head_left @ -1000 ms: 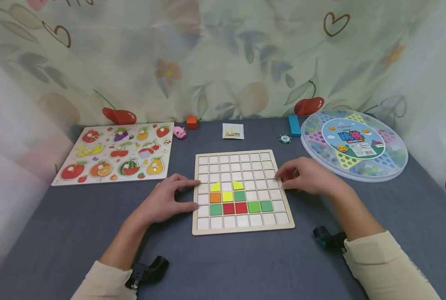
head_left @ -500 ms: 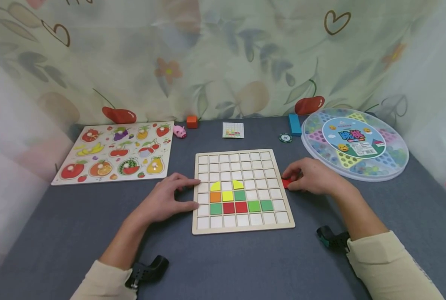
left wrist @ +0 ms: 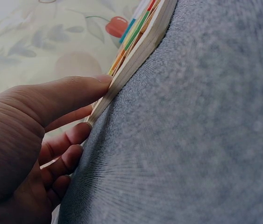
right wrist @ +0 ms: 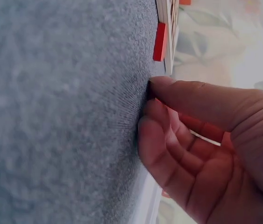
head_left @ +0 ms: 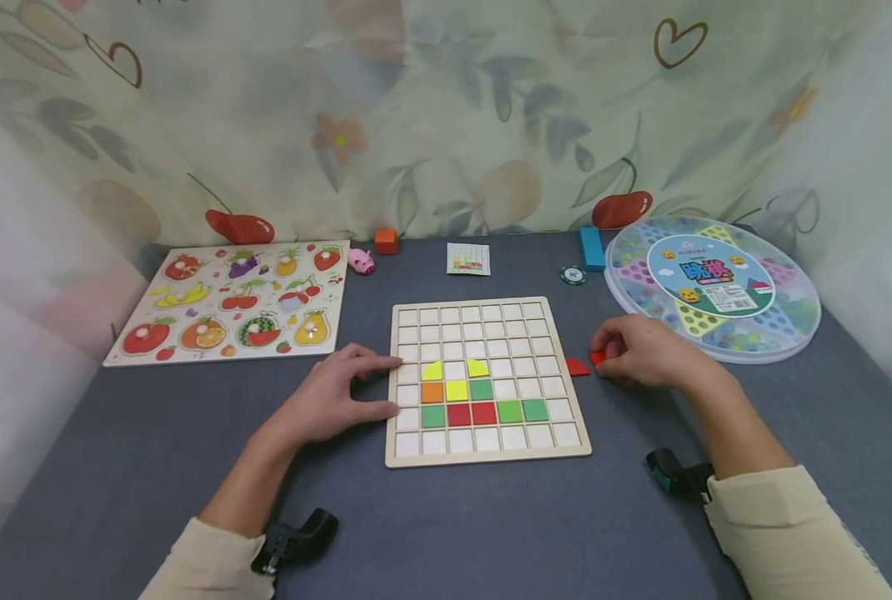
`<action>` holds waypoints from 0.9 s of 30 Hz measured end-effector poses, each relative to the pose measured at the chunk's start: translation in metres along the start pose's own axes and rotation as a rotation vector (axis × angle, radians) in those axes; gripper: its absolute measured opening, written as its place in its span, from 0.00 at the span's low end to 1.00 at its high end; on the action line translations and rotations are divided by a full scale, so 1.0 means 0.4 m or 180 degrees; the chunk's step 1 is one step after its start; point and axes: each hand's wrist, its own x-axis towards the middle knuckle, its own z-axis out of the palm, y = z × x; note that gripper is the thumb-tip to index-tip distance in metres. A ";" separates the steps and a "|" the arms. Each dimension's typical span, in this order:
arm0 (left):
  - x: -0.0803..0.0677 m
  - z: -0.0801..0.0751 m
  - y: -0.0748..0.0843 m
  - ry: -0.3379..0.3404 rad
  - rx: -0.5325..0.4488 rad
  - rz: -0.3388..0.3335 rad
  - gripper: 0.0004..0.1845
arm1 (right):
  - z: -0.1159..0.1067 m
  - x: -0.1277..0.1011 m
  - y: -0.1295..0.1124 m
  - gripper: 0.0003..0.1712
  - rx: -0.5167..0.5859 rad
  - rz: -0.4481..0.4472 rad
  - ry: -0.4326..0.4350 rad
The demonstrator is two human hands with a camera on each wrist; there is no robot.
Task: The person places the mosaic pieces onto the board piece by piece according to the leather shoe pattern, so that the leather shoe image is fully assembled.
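A square wooden grid board (head_left: 394, 333) lies flat on the table, with yellow, orange, green and red tiles in several cells. My left hand (head_left: 341, 392) touches its left edge, index finger and thumb spread apart and fairly straight. In the left wrist view the thumb (left wrist: 82, 88) lies right at the board's wooden side (left wrist: 136, 60). A red tile with a curved side (head_left: 577, 367) lies against the board's right edge. Just right of it, my right hand (head_left: 641, 354) pinches a second red piece (head_left: 598, 358) between thumb and index finger, low at the table; its shape is mostly covered.
A fruit picture board (head_left: 266, 312) lies left. At the back sit a pink pig (head_left: 360, 261), an orange cube (head_left: 386, 242), a printed pattern card (head_left: 468, 259), a round chip (head_left: 573, 275) and a blue block (head_left: 592, 249). A round game box (head_left: 716, 279) stands right.
My right hand has moved to the right, away from the board's edge, with a red piece at its fingertips. Another red tile now shows beside the board. The left hand has stayed put.
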 end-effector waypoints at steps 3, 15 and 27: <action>-0.001 -0.001 -0.002 0.0004 0.0006 -0.0007 0.33 | -0.003 0.001 -0.001 0.13 -0.0143 0.0046 0.0048; -0.008 -0.005 -0.007 0.0034 0.0044 -0.0002 0.33 | -0.009 -0.004 -0.062 0.05 0.0097 -0.0100 0.0303; 0.001 0.000 -0.001 0.0047 0.0006 0.0055 0.33 | 0.041 0.054 -0.194 0.02 0.0349 -0.0468 -0.0189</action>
